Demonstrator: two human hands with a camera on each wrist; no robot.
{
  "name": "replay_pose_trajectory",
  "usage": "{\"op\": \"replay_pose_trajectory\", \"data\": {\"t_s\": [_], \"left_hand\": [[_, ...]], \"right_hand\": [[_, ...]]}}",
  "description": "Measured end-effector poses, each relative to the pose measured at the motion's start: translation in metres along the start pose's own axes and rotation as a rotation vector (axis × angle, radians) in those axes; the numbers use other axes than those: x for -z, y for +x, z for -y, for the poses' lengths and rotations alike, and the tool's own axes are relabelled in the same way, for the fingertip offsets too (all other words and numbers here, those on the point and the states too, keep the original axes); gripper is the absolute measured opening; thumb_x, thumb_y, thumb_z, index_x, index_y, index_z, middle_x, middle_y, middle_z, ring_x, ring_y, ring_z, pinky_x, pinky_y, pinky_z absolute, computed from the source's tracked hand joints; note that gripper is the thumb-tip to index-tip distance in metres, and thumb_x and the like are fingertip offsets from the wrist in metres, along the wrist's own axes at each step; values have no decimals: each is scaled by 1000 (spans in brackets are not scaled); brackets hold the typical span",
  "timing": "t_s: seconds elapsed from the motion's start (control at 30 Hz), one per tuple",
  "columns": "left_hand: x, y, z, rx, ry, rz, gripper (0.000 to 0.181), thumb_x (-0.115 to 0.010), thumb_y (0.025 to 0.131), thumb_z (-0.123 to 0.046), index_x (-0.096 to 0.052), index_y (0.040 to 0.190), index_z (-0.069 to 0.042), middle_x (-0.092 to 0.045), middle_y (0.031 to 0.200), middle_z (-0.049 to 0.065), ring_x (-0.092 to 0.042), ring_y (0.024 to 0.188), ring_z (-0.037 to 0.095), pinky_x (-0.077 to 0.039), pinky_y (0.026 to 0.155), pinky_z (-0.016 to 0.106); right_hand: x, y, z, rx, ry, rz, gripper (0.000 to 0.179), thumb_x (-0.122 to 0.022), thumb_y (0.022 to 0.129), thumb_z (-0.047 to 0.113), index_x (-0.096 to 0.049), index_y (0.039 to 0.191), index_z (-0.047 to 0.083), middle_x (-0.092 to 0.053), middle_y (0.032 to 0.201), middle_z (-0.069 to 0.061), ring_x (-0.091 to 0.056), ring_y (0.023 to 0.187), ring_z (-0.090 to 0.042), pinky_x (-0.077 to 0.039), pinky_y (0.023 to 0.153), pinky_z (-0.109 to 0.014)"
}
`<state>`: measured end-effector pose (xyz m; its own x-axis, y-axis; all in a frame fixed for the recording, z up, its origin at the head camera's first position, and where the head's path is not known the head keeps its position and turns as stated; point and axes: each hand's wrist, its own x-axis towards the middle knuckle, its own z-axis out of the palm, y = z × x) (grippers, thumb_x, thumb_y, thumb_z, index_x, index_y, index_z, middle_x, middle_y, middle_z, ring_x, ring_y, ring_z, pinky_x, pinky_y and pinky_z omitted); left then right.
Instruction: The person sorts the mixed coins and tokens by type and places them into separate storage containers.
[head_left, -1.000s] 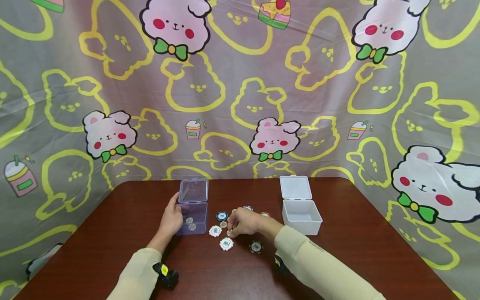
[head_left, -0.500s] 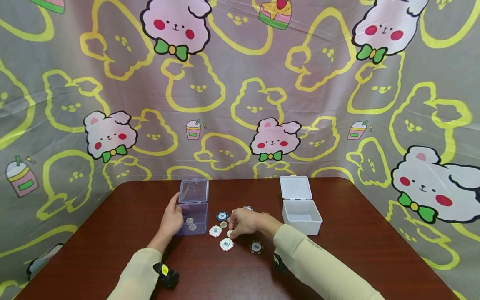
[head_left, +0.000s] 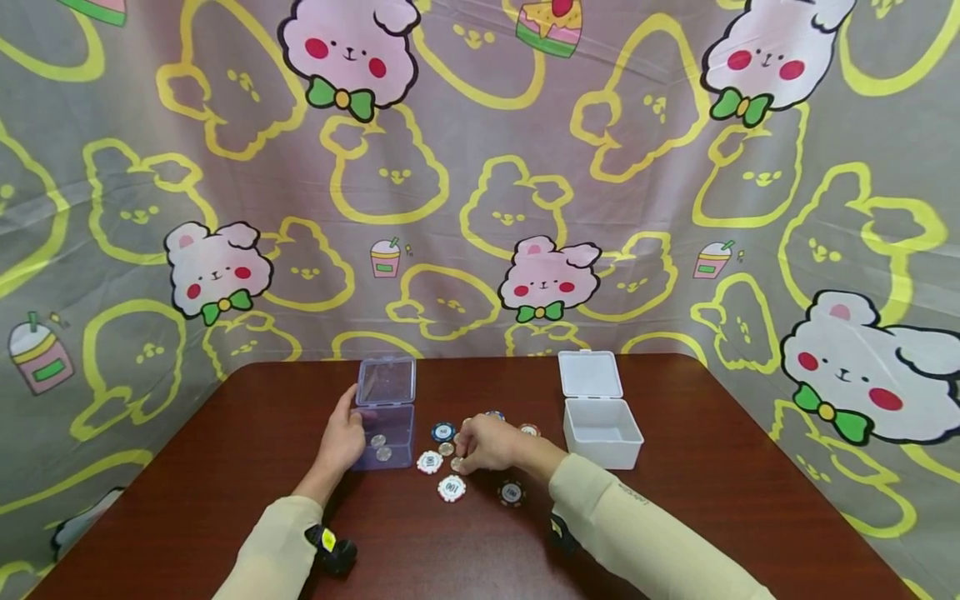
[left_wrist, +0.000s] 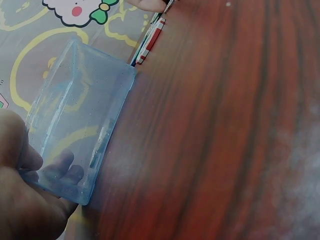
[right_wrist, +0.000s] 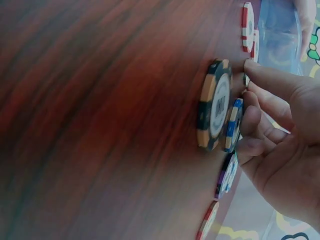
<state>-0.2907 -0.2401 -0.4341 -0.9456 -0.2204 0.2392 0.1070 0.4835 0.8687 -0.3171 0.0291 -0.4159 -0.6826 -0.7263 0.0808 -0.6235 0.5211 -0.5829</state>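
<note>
My left hand (head_left: 343,442) grips the left side of a clear bluish plastic box (head_left: 401,423), fingers showing through its wall in the left wrist view. The box's hinged lid stands up, and two silver coins (head_left: 382,454) are in it. My right hand (head_left: 491,443) is low over the table's middle. Its thumb and forefinger pinch a coin (head_left: 457,464) at the table surface. Another coin (head_left: 446,449) is just beyond. White-and-red poker chips (head_left: 452,488) lie left of this hand, with a blue chip (head_left: 443,432) farther back. The hand partly hides things behind it.
A white box (head_left: 604,450) with its lid up stands at the right. A black-and-tan poker chip (right_wrist: 217,102) lies in front of my right hand; a red chip (head_left: 529,430) and a blue-and-white chip (head_left: 495,414) lie behind it. Patterned cloth hangs behind the table (head_left: 285,400).
My right hand's fingertips shift very slightly about the coin, and more of the red chip behind the hand shows than half a second ago. My left hand stays on the clear box.
</note>
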Motion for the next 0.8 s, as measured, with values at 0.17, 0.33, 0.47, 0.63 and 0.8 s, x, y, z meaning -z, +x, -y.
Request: {"op": "replay_pose_trajectory", "data": {"t_s": [0.17, 0.33, 0.47, 0.63, 0.8], "left_hand": [[0, -1, -1, 0, 6, -6, 53, -27, 102, 3, -23, 155, 4, -63, 117, 32, -49, 125, 44, -30, 110, 54], [0, -1, -1, 2, -3, -6, 53, -27, 102, 4, -23, 155, 4, -63, 117, 33, -49, 124, 44, -30, 110, 54], [0, -1, -1, 6, -5, 3, 53, -27, 102, 4, -22, 155, 5, -63, 118, 33, -48, 125, 45, -29, 111, 55], [1, -2, -1, 11, -7, 10, 53, -26, 102, 4, -21, 156, 5, -62, 119, 33, -47, 127, 46, -27, 112, 56], [1, -3, -2, 15, -13, 9, 53, -26, 103, 3, -21, 156, 4, -62, 119, 33, -46, 128, 45, -27, 113, 55]], "right_hand": [[-1, 0, -2, -16, 22, -3, 12, -82, 80, 3, -70, 82, 3, -61, 65, 3, -50, 49, -4, -42, 46, -19], [0, 0, -1, 6, 37, 18, 14, -81, 79, 1, -70, 87, 1, -62, 64, 1, -50, 49, -4, -42, 47, -18], [0, 2, 0, -3, 31, 33, 15, -82, 78, 1, -71, 87, 2, -61, 62, 3, -50, 51, -3, -42, 49, -18], [2, 6, 1, -22, 36, 69, 13, -81, 79, 0, -70, 87, 2, -58, 61, 5, -49, 52, -3, -41, 49, -18], [2, 10, 1, -33, 38, 109, 12, -78, 78, -2, -69, 85, 0, -57, 62, 6, -49, 52, -3, -41, 49, -17]]}}
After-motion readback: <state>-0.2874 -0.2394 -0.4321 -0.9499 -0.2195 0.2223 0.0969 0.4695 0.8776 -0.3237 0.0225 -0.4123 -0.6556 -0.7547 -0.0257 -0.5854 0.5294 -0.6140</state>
